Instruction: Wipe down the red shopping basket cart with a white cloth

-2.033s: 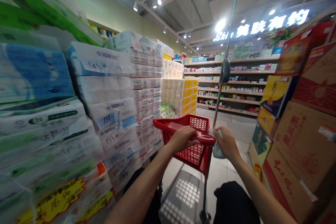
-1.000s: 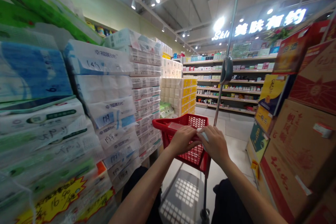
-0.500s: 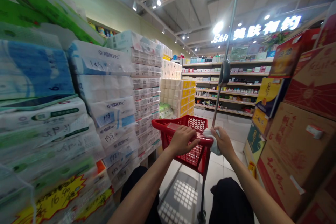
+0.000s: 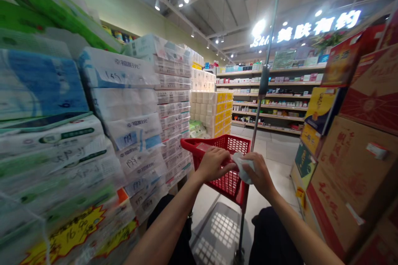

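A red plastic shopping cart (image 4: 228, 184) stands in front of me, its basket walls perforated. My left hand (image 4: 214, 163) is wrapped over the middle of its red handle (image 4: 194, 145). In my right hand (image 4: 258, 174) is a crumpled white cloth (image 4: 244, 167), pressed against the right end of the handle and partly hidden by the fingers. A metal pole (image 4: 264, 66) with a grey clamp rises behind the cart's right side.
Stacked tissue packs (image 4: 133, 120) wall the left side, with a phone (image 4: 46, 122) lying on one pile. Cardboard cartons (image 4: 351, 165) line the right. Shelves of small goods (image 4: 270, 99) stand across the back. Tiled floor (image 4: 275, 149) runs between.
My right hand has moved slightly left along the handle with the cloth, which now covers the handle's right end. My left hand stays on the handle. The view has shifted slightly.
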Available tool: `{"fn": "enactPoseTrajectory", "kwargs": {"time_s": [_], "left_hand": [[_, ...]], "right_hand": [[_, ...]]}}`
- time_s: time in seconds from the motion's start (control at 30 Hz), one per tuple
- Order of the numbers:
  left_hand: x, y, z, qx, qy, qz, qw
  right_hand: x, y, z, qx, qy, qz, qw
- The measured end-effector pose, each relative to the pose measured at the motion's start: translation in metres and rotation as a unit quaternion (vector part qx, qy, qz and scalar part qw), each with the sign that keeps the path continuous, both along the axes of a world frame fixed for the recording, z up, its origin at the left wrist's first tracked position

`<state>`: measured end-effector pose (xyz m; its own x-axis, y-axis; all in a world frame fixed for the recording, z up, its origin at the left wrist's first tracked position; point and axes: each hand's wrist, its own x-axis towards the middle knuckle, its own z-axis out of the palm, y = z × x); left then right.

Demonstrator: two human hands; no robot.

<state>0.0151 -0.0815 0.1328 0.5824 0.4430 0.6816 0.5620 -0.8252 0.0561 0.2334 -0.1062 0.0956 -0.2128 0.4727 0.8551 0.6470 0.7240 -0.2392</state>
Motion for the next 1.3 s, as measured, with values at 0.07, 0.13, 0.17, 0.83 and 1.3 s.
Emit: {"fn": "enactPoseTrajectory", "kwargs": {"time_s": [0.07, 0.13, 0.17, 0.83, 1.3], "left_hand": [[0.0, 0.001, 0.0, 0.001, -0.003, 0.003, 1.0], [0.001, 0.003, 0.0, 0.004, -0.004, 0.008, 1.0], [0.0, 0.004, 0.001, 0.005, -0.004, 0.009, 1.0], [-0.007, 0.005, 0.003, -0.014, -0.009, 0.002, 1.0], [-0.032, 0.011, 0.011, -0.06, -0.013, -0.01, 0.998]], "right_hand": [[0.013, 0.01, -0.012, -0.012, 0.031, 0.0, 0.999], [0.022, 0.018, -0.021, -0.026, 0.057, -0.009, 0.998], [0.024, 0.021, -0.024, -0.034, 0.065, -0.013, 0.997], [0.018, 0.046, 0.021, -0.193, 0.245, 0.042, 0.949], [0.021, 0.036, -0.033, -0.221, 0.201, 0.092, 0.95]]}}
